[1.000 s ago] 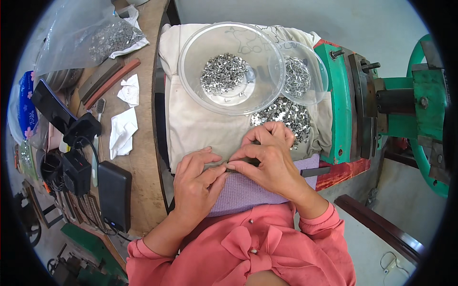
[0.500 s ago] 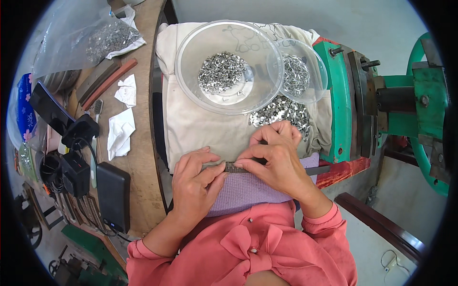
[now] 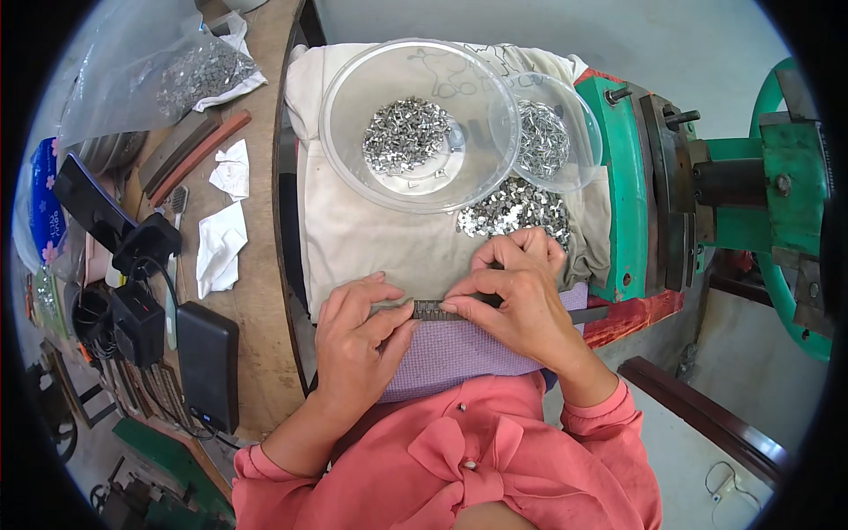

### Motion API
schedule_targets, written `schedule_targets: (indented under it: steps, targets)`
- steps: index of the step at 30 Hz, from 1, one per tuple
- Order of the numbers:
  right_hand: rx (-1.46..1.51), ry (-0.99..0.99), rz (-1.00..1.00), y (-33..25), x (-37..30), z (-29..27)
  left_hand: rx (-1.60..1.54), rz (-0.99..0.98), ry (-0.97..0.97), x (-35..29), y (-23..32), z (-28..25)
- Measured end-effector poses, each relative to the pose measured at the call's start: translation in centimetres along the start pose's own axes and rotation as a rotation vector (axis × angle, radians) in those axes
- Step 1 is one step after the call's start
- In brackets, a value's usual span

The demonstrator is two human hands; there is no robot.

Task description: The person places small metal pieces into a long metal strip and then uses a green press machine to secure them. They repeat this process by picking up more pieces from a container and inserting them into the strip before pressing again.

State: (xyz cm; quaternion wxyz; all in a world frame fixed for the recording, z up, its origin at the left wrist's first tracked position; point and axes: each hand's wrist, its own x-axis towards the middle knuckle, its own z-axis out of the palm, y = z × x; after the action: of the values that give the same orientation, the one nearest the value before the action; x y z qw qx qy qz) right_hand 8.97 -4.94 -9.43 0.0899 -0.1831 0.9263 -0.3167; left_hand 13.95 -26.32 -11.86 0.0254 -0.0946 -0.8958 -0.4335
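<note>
Left hand [image 3: 358, 331] pinched on the left end of a narrow dark ridged strip [image 3: 430, 310], lower centre of the frame. Right hand [image 3: 521, 296] has its thumb tip on the same strip, fingers curled over; can't tell from where I stand if it's clamped or just pressing, or what the dark bit under those fingers is. Hands slightly apart, ridged section showing between them. Strip sits at the near edge of a beige cloth [image 3: 371, 238], purple cloth [image 3: 450, 349] just below. Loose pile of shiny metal pieces [image 3: 517, 212] above the right hand. Big clear tub [image 3: 380, 79] at upper centre, part-filled with small metal bits; smaller clear tub [image 3: 583, 163] overlaps its right side in view, also holding bits. Green machine [image 3: 618, 203] on the right. Wooden table [image 3: 265, 336] on the left: white tissue [image 3: 221, 247], black power bank [image 3: 208, 362], red-brown bar [image 3: 199, 159].
</note>
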Motion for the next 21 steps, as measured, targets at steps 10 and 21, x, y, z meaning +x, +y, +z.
schedule_targets:
  steps: [10, 21]
  targets:
    - [-0.045, 0.017, 0.038, 0.6, -0.8, -0.5, 0.003, 0.009, -0.005, 0.0, 0.0, -0.1]
    - [-0.053, 0.028, 0.049, 0.9, -1.1, -0.9, -0.002, 0.009, 0.004, 0.1, -0.1, 0.0]
